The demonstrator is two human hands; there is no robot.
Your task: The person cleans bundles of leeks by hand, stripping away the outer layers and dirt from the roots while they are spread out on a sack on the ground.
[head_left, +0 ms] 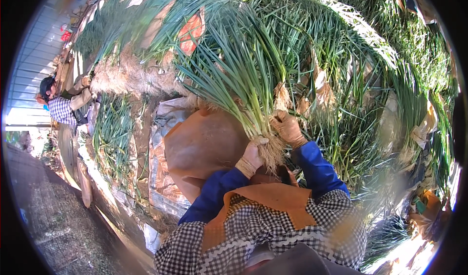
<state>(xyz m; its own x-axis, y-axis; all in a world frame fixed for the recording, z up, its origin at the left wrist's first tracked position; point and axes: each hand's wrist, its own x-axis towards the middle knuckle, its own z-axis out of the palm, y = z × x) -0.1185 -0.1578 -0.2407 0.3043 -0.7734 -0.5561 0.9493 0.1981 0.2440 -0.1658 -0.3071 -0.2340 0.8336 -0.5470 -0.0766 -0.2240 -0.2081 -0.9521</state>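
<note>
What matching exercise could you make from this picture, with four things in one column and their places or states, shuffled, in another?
Column one
1. bundle of long green leafy stalks
2. smooth brown sheet
3. blue fabric right sleeve
4. co-worker in a checked top and dark cap

Column two
A. near the picture's far left edge
B. running up to the tan-gloved right hand
C. gripped just above its stringy pale roots by the tan-cuffed left hand
D. spread directly left of the left hand

Right pairs: 1-C, 2-D, 3-B, 4-A

Blue sleeves (pixel 319 170), checked smock (pixel 287 230)
</note>
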